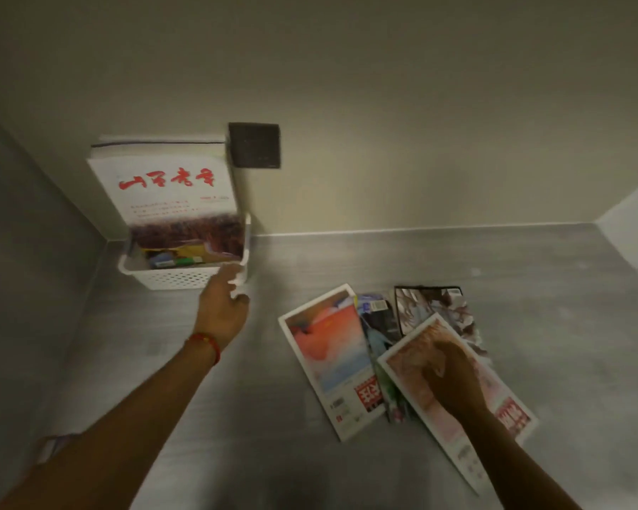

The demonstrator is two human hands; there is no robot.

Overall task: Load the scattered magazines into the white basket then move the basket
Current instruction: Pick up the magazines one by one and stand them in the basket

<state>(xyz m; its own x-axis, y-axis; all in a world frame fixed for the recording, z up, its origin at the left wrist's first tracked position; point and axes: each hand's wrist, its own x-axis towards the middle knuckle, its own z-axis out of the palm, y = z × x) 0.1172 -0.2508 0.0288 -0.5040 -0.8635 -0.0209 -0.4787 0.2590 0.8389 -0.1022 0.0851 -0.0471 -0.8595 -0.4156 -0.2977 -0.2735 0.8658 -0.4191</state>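
Note:
The white basket (170, 277) stands in the far left corner of the grey counter. Inside it, magazines lean upright against the wall, the front one white with red characters (166, 189). My left hand (224, 307) reaches to the basket's front right corner, fingers touching its rim; whether it grips is unclear. To the right, several magazines lie scattered: an orange-covered one (328, 351), a dark one (435, 311), a thin one between them (378, 336). My right hand (446, 377) lies flat on the nearest, pinkish-brown magazine (494, 406).
A dark square wall plate (254, 145) sits on the back wall just right of the basket. Walls close the counter (420, 259) at the back, left and right.

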